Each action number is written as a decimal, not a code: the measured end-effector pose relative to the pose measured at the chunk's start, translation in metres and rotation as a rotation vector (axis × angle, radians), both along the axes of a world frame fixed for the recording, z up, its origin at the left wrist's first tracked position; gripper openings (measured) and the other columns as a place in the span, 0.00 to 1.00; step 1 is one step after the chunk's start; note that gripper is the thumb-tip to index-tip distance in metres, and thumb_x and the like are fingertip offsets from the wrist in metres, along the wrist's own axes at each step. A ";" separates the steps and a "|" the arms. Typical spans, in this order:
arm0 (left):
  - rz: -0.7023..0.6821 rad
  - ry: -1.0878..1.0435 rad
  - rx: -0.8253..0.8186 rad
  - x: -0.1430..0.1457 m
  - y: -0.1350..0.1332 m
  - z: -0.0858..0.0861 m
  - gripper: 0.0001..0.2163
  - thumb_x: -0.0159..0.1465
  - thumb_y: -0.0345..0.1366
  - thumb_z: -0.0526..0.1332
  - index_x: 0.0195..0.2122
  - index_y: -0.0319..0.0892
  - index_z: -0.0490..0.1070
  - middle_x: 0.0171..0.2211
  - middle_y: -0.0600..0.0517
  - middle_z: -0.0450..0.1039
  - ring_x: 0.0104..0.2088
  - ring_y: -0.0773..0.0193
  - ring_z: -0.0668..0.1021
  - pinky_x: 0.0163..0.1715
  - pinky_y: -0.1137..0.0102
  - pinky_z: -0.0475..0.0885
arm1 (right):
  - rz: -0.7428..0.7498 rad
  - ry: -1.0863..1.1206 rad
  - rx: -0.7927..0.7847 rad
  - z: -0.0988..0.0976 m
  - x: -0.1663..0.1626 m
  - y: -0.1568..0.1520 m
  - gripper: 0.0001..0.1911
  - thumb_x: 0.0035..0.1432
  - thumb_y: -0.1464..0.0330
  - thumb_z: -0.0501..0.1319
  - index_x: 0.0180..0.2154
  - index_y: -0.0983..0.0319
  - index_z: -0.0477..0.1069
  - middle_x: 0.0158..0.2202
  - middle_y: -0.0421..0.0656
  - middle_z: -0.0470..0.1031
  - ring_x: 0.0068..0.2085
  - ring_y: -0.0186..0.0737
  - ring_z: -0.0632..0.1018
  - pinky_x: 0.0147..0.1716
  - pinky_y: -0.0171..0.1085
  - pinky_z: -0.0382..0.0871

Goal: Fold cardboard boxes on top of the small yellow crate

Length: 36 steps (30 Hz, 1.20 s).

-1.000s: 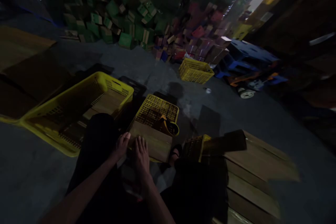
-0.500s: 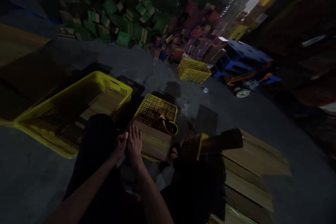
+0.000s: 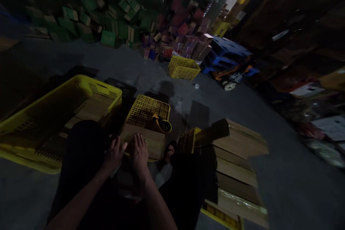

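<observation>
My left hand [image 3: 114,155] and my right hand [image 3: 139,154] lie side by side, fingers stretched flat, on the near edge of a flat brown cardboard piece [image 3: 151,142]. The cardboard rests on an upturned yellow crate [image 3: 147,109] in front of my knees. A yellow tape dispenser [image 3: 161,125] sits on the crate just beyond the cardboard. Neither hand grips anything. My dark trouser legs fill the lower middle of the view.
A large yellow crate [image 3: 58,91] holding cardboard pieces stands to the left. A stack of flat cardboard [image 3: 239,165] lies to the right, over a small yellow crate [image 3: 188,138]. Farther off are another yellow crate [image 3: 183,67], heaps of green and red boxes [image 3: 113,25] and a pallet jack [image 3: 231,79].
The view has swung to the right and down. My left hand has spread open beside the right hand, and both stay on the cardboard's near edge.
</observation>
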<state>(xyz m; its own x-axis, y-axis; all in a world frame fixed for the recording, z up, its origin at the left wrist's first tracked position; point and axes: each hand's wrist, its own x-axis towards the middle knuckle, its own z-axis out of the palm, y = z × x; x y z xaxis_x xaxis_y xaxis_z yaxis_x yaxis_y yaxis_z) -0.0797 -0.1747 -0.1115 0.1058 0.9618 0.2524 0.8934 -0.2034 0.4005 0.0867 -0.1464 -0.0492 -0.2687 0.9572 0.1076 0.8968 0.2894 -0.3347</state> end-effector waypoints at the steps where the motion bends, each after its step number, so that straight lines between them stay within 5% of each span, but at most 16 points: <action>1: 0.005 0.012 -0.042 0.000 0.000 0.001 0.21 0.69 0.25 0.47 0.57 0.39 0.73 0.68 0.36 0.63 0.71 0.42 0.60 0.63 0.49 0.67 | -0.016 -0.012 0.014 -0.001 0.011 -0.002 0.29 0.72 0.69 0.51 0.72 0.65 0.55 0.72 0.52 0.59 0.73 0.49 0.59 0.69 0.53 0.56; 10: 0.043 -0.103 -0.171 0.003 0.002 0.015 0.21 0.69 0.28 0.48 0.58 0.39 0.72 0.67 0.36 0.65 0.72 0.40 0.57 0.65 0.45 0.63 | -0.214 -0.091 0.105 -0.021 0.103 -0.014 0.28 0.73 0.69 0.45 0.71 0.66 0.56 0.72 0.53 0.58 0.73 0.50 0.59 0.68 0.53 0.58; 19: 0.017 -0.122 -0.231 0.001 0.002 0.020 0.20 0.68 0.30 0.51 0.58 0.41 0.73 0.69 0.38 0.62 0.73 0.42 0.56 0.66 0.48 0.63 | -0.234 -0.038 0.111 -0.018 0.102 0.008 0.30 0.73 0.67 0.45 0.69 0.76 0.58 0.72 0.61 0.58 0.74 0.54 0.55 0.69 0.53 0.58; 25: 0.022 -0.119 -0.249 0.003 -0.001 0.025 0.20 0.69 0.33 0.49 0.57 0.41 0.73 0.68 0.38 0.63 0.72 0.41 0.57 0.63 0.49 0.66 | -0.330 0.229 0.091 -0.037 0.119 -0.023 0.30 0.73 0.63 0.44 0.70 0.68 0.58 0.72 0.56 0.58 0.72 0.46 0.61 0.66 0.49 0.65; 28: 0.028 -0.137 -0.242 0.003 0.000 0.024 0.20 0.69 0.32 0.47 0.56 0.40 0.74 0.69 0.36 0.62 0.72 0.39 0.58 0.62 0.47 0.66 | -0.426 0.322 0.050 -0.041 0.124 -0.038 0.30 0.72 0.60 0.45 0.68 0.65 0.64 0.68 0.55 0.66 0.68 0.47 0.69 0.62 0.46 0.69; 32: 0.052 -0.197 -0.234 0.003 0.005 0.031 0.18 0.70 0.37 0.51 0.54 0.41 0.75 0.66 0.36 0.66 0.71 0.40 0.61 0.63 0.49 0.66 | -0.499 0.404 0.003 -0.018 0.129 -0.025 0.31 0.72 0.57 0.45 0.59 0.67 0.74 0.57 0.56 0.78 0.58 0.49 0.78 0.57 0.43 0.72; 36: 0.111 -0.269 -0.280 0.006 0.009 0.045 0.21 0.69 0.45 0.54 0.58 0.41 0.72 0.65 0.37 0.68 0.68 0.42 0.65 0.61 0.52 0.68 | -0.563 0.718 -0.123 0.016 0.132 0.007 0.34 0.69 0.50 0.47 0.53 0.66 0.80 0.50 0.54 0.83 0.51 0.50 0.81 0.51 0.42 0.74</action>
